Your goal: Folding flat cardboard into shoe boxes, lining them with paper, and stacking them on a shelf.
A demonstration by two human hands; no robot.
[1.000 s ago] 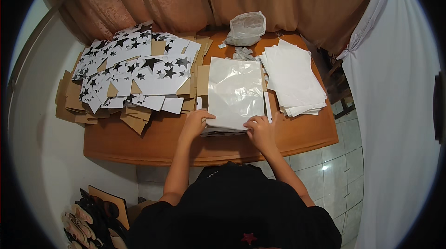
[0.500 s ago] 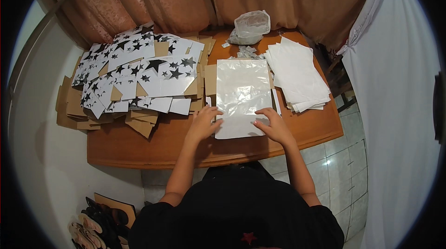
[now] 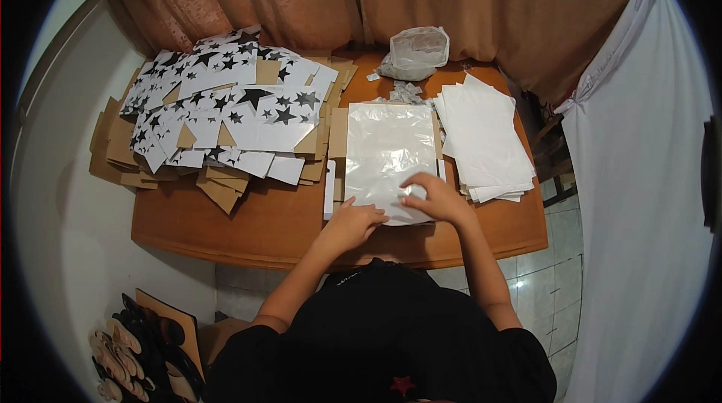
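Note:
A shiny, see-through plastic sheet or bag (image 3: 387, 143) lies over white paper near the middle of the table. Brown cardboard (image 3: 338, 139) sticks out beneath it on the left. My left hand (image 3: 353, 224) rests on its near left corner, fingers laid out toward the right and thumb apart. My right hand (image 3: 438, 198) is over the near right part, with thumb and fingers curved and spaced apart. Whether the right fingertips touch the plastic I cannot tell. The near edge of the sheet bows slightly between the hands.
Star-printed white pieces (image 3: 256, 121) lie heaped over brown cardboard at the left. To the right is a stack of white sheets (image 3: 489, 139). Behind the plastic stands a translucent bag (image 3: 417, 53) with small grey packets (image 3: 406, 92) before it. The wooden table's (image 3: 226, 241) curved edge faces me.
My left hand has moved right and nearer, from beside the sheet onto its near corner. The right hand has shifted slightly left over the plastic. The sheet's near edge now curves.

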